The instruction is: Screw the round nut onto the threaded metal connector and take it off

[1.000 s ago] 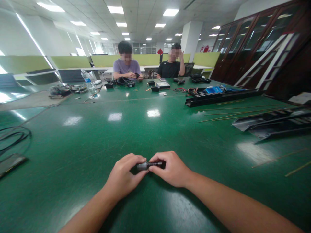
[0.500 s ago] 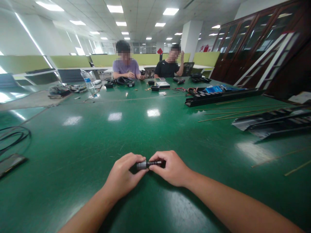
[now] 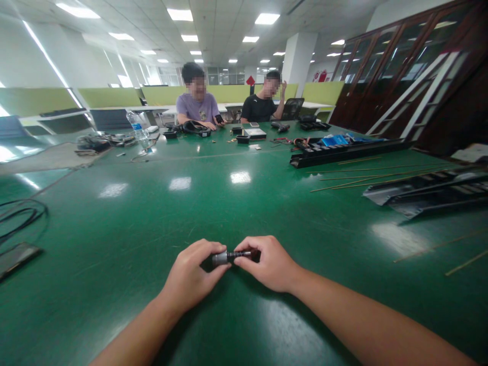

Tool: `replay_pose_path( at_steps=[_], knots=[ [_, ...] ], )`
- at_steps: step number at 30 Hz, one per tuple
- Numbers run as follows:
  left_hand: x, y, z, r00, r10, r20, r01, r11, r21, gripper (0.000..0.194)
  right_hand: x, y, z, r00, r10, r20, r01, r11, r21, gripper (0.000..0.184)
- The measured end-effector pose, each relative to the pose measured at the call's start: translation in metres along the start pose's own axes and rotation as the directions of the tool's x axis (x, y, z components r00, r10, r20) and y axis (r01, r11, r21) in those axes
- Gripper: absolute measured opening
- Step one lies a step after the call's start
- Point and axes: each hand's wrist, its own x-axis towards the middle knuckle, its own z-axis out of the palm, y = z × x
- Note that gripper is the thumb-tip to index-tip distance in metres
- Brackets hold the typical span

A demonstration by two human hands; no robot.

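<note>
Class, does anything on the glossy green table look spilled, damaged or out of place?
No spill or damage shows. Thin yellowish rods look untidy at right, lying at differing angles beside black metal channels. The grey metal cylinder in the left hand is too small to judge.

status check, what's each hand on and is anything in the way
Left hand gripping metal cylinder; right hand pinching ribbed shaft. Shaft meets cylinder end-on, join unclear. No obstruction seen at hands; thin rods apart, off right.
</note>
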Motion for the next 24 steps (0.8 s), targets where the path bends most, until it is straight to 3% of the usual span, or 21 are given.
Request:
replay_pose_path(
  at_steps=[24],
  knots=[
    [0.0,-0.004,-0.0027,1.0,-0.018,-0.015,0.019,0.999,0.045,0.023,0.0007,0.0049,0.0006,0.999,0.033,-0.012,-0.032,0.999,0.018,0.011]
  ],
)
